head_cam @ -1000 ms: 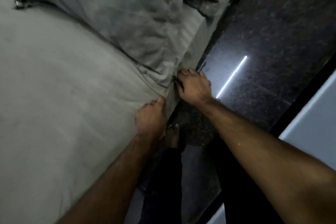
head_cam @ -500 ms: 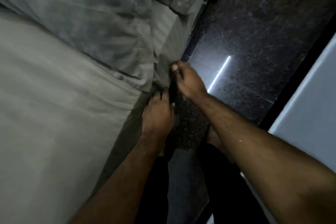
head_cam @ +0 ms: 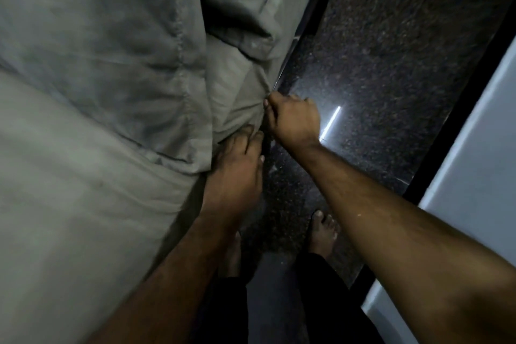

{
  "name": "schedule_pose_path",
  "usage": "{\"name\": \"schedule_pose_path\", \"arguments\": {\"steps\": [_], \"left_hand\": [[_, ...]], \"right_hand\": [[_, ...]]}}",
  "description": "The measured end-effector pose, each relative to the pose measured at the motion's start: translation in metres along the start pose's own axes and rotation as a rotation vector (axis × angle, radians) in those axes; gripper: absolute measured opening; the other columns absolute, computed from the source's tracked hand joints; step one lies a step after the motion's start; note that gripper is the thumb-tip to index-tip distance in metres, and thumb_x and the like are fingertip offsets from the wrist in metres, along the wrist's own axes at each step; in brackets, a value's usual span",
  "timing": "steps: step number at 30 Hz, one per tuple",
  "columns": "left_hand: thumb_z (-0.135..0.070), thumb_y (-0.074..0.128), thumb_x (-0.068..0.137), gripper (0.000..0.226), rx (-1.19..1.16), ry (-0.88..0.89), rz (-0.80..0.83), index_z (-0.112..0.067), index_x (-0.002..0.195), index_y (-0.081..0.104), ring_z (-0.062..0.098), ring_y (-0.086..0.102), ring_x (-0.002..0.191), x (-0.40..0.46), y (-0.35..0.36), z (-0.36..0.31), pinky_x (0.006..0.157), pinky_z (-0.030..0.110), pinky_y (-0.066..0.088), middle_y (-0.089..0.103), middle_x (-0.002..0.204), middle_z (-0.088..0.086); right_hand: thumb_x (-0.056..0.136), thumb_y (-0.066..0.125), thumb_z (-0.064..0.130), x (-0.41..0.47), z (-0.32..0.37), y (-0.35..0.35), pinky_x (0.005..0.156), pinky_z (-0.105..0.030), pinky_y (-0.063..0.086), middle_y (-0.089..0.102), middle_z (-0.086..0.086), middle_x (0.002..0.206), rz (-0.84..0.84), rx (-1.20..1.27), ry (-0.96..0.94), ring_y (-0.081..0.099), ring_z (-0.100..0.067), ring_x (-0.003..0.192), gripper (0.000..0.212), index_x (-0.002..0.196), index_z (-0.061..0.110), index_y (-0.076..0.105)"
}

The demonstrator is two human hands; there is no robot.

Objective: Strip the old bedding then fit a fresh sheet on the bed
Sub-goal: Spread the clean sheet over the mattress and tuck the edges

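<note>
Fingers of the right hand (head_cam: pixel 293 120) curl tight, pinching the sheet (head_cam: pixel 243 109) at the bed's edge. The left hand (head_cam: pixel 237 170), just below, lies flat with fingers straight on the fabric. Since a second ago both hands have slid along the side, so the untucking advances. Beyond the fingertips the sheet bunches grey and creased, blanket (head_cam: pixel 111 50) heaped further out.

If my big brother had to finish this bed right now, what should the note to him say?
Right hand: pinching a gathered bit of the grey sheet at the mattress side.
Left hand: fingers pushed in along the mattress edge, just below; grip not clear.
Crumpled duvet and pillow lie on the bed.
Done: can't tell which sheet this is, or how far along.
Left: finish this edge, check the other sides.
</note>
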State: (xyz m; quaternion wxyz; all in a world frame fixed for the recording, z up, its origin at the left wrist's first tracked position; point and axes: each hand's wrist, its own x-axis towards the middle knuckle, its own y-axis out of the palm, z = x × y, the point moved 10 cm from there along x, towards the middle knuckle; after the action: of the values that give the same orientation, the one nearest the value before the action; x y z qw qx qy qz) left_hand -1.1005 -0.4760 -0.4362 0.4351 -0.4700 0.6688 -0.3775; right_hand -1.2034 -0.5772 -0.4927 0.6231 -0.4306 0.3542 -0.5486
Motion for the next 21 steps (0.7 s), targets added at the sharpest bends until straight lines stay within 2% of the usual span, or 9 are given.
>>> {"name": "schedule_pose_path", "arguments": {"steps": [3,5,8,10,13,15,18,20,21], "left_hand": [[-0.021,0.053,0.097,0.044,-0.002,0.047,0.025,-0.007,0.138,0.056,0.034,0.057,0.122,-0.009,0.009,-0.018,0.097,0.043,0.052,0.055,0.14,0.016],[-0.025,0.051,0.101,0.046,-0.019,-0.092,0.113,-0.006,0.142,0.05,0.035,0.058,0.117,-0.019,0.03,-0.008,0.091,0.043,0.051,0.05,0.14,0.016],[-0.031,0.059,0.096,0.056,0.005,-0.394,0.175,-0.003,0.144,0.049,0.034,0.062,0.113,-0.046,0.055,0.02,0.088,0.039,0.051,0.052,0.139,0.019],[-0.033,0.064,0.087,0.059,0.097,-0.379,0.125,-0.003,0.138,0.058,0.031,0.066,0.107,-0.058,0.063,0.024,0.087,0.035,0.053,0.061,0.13,0.018],[-0.04,0.05,0.094,0.068,-0.04,-0.457,0.124,0.003,0.147,0.044,0.038,0.053,0.13,-0.086,0.096,0.045,0.111,0.041,0.041,0.052,0.143,0.025],[-0.042,0.045,0.094,0.074,-0.121,-0.513,0.127,0.004,0.152,0.035,0.038,0.04,0.143,-0.102,0.112,0.061,0.121,0.041,0.03,0.042,0.153,0.026],[-0.044,0.044,0.095,0.078,-0.289,-0.475,0.11,0.0,0.158,0.026,0.031,0.03,0.15,-0.121,0.128,0.074,0.125,0.033,0.018,0.033,0.161,0.02],[-0.046,0.041,0.097,0.073,-0.428,-0.456,0.084,-0.012,0.16,0.026,0.021,0.029,0.152,-0.136,0.131,0.079,0.126,0.039,0.022,0.033,0.164,0.008],[-0.045,0.041,0.098,0.069,-0.491,-0.485,0.051,-0.017,0.159,0.028,0.017,0.03,0.151,-0.147,0.132,0.082,0.123,0.042,0.027,0.035,0.163,0.004]], "right_hand": [[0.091,0.053,0.036,0.003,-0.024,-0.017,0.068,-0.037,0.045,0.069,-0.009,0.07,-0.098,-0.174,-0.14,0.066,-0.031,0.07,0.021,0.084,0.018,0.061],[0.093,0.047,0.037,0.011,-0.024,-0.015,0.072,-0.04,0.044,0.07,-0.01,0.072,-0.09,-0.172,-0.164,0.066,-0.032,0.073,0.025,0.088,0.018,0.063],[0.099,0.041,0.041,0.019,-0.013,0.0,0.082,-0.043,0.041,0.073,-0.013,0.086,-0.019,-0.075,-0.074,0.066,-0.035,0.088,0.031,0.102,0.02,0.064],[0.102,0.038,0.042,0.017,-0.015,0.013,0.084,-0.042,0.04,0.072,-0.016,0.096,0.057,0.004,0.056,0.064,-0.037,0.095,0.033,0.11,0.02,0.061],[0.101,0.04,0.04,-0.012,-0.015,0.032,0.076,-0.042,0.043,0.069,-0.019,0.099,0.082,0.184,0.196,0.063,-0.04,0.093,0.033,0.11,0.015,0.059],[0.1,0.043,0.033,-0.047,-0.002,0.047,0.072,-0.042,0.048,0.066,-0.017,0.101,0.129,0.394,0.171,0.061,-0.038,0.093,0.026,0.108,0.013,0.056],[0.1,0.051,0.02,-0.118,0.044,0.068,0.085,-0.043,0.048,0.061,-0.014,0.105,0.235,0.547,-0.078,0.056,-0.03,0.098,0.015,0.105,0.009,0.059],[0.099,0.054,0.017,-0.161,0.054,0.087,0.095,-0.04,0.047,0.061,-0.011,0.115,0.282,0.663,-0.026,0.056,-0.027,0.109,0.019,0.115,0.008,0.059],[0.099,0.055,0.018,-0.177,0.05,0.103,0.098,-0.039,0.047,0.062,-0.009,0.118,0.292,0.745,0.107,0.058,-0.024,0.111,0.024,0.121,0.008,0.058]]}}
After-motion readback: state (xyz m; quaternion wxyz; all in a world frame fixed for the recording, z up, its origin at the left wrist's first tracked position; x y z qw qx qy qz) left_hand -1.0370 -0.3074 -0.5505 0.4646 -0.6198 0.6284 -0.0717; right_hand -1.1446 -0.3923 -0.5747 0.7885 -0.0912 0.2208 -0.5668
